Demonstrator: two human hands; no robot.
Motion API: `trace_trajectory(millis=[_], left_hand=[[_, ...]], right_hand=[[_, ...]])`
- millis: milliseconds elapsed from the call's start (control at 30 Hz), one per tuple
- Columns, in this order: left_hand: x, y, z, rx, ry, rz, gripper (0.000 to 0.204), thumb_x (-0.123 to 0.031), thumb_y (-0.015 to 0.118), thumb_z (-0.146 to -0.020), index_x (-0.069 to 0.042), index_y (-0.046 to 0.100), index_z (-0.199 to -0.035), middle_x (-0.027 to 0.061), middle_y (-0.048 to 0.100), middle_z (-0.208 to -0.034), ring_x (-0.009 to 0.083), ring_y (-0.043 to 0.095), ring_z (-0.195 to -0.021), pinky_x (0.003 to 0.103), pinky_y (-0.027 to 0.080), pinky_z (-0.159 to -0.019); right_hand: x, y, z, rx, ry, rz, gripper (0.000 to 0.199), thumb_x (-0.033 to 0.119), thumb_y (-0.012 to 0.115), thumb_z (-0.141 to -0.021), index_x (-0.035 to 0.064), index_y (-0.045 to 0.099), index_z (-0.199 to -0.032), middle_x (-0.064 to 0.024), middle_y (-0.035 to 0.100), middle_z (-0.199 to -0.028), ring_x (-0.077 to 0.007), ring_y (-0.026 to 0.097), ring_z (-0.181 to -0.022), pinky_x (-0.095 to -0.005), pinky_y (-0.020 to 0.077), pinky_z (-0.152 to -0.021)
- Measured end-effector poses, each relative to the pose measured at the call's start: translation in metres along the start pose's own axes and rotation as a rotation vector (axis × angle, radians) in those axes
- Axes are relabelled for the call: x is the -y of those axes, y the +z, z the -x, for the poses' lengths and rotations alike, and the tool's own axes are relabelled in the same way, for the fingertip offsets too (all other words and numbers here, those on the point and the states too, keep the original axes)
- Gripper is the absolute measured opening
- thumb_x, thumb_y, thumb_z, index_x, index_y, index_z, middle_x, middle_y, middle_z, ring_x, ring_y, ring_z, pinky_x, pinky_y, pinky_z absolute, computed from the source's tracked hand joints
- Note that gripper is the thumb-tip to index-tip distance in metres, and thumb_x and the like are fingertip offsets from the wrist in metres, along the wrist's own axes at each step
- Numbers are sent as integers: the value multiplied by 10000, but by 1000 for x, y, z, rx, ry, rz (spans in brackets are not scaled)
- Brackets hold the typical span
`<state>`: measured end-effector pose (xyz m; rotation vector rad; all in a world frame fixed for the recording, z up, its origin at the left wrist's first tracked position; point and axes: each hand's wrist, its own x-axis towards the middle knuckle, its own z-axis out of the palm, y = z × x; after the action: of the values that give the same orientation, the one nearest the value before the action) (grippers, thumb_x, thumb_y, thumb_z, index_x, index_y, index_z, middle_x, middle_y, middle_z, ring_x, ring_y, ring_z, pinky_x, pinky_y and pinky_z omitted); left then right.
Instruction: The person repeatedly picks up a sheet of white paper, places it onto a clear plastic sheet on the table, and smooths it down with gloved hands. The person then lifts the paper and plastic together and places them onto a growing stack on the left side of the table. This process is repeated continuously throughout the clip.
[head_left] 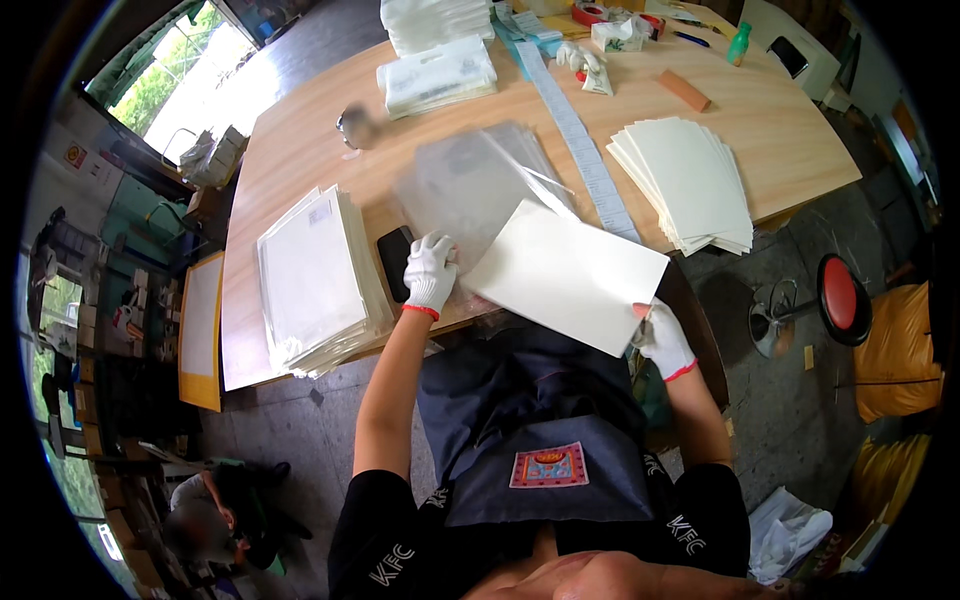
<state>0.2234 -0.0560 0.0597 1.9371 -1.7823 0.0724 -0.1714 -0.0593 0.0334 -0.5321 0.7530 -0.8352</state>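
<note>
My right hand (664,338), in a white glove with a red cuff, grips the near right corner of a blank white card sheet (570,272). The sheet is tilted over the near edge of a pile of clear plastic bags (480,175). At the near left side of the bags, my gloved left hand (432,272) has its fingers curled closed on a bag's edge; the fingertips are partly hidden. A black phone (395,262) lies just left of that hand. Further left stands a stack of plastic-sleeved white sheets (312,275).
Fanned white card sheets (690,185) lie at the right, beside a long printed paper strip (575,130). Farther back are packed stacks (438,75), an orange-brown block (685,90), a tissue box (620,35) and a green bottle (739,45). A red-seated stool (845,298) stands right of the table.
</note>
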Motion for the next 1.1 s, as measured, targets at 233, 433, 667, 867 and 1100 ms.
trace_trajectory(millis=[233, 433, 667, 867, 1100], left_hand=[[-15, -14, 2, -40, -46, 165, 254, -13, 505, -705, -124, 604, -911, 69, 617, -917, 300, 604, -737, 397, 474, -601], [-50, 29, 48, -482, -218, 733, 611, 94, 545, -719, -124, 411, -1273, 141, 449, -1281, 250, 568, -982, 330, 485, -791], [-81, 26, 38, -221, -882, 1445, 213, -83, 557, -859, -4, 565, -1057, 78, 634, -919, 152, 612, -774, 272, 499, -672], [-86, 57, 117, 36, -709, 1182, 184, -60, 576, -835, 50, 593, -982, 77, 651, -862, 141, 608, -765, 255, 478, -666], [-75, 44, 165, 235, -289, 1080, 163, -45, 560, -869, 18, 570, -1019, 79, 641, -924, 160, 621, -811, 282, 527, -700]], right_hand=[[-44, 28, -3, 0, -110, -149, 201, 101, 536, -839, 31, 527, -1027, -50, 590, -831, -120, 545, -570, -216, 371, -435], [-50, 61, 20, 68, -99, -159, 250, 110, 506, -879, 17, 480, -1110, -63, 578, -885, -115, 541, -603, -223, 374, -454], [-28, 77, 22, 108, -75, -41, 268, 102, 510, -879, 9, 472, -1127, -71, 584, -899, -135, 582, -627, -238, 423, -465], [-35, 78, 18, -53, 69, 190, 181, 97, 528, -882, 2, 482, -1029, -77, 576, -800, -205, 619, -535, -269, 477, -413], [-72, 85, 13, -36, 75, 245, 166, 51, 497, -880, -6, 488, -1036, -103, 565, -921, -220, 641, -682, -304, 566, -575]])
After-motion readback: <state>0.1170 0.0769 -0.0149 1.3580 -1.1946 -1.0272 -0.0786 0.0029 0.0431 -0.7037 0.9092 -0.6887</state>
